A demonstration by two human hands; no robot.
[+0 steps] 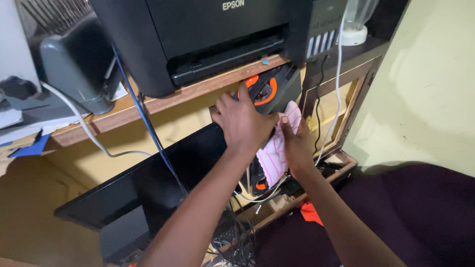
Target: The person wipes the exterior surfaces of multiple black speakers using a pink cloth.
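Left hand point(243, 123) spread wide, gripping black-and-orange device point(269, 89) under wooden shelf point(163, 96). Right hand point(296, 143) closed on pink striped cloth point(277, 148), pressed against device below shelf.

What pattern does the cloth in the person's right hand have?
The cloth is white with thin pink stripes, seen best in the head view.

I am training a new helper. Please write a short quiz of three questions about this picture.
1. True or false: the right hand holds a pink striped cloth.
2. What does the left hand rest on? A) the black and orange device B) the printer C) the white cable
3. Fill in: the printer stands on a wooden ____.

Key: 1 true; 2 A; 3 shelf.
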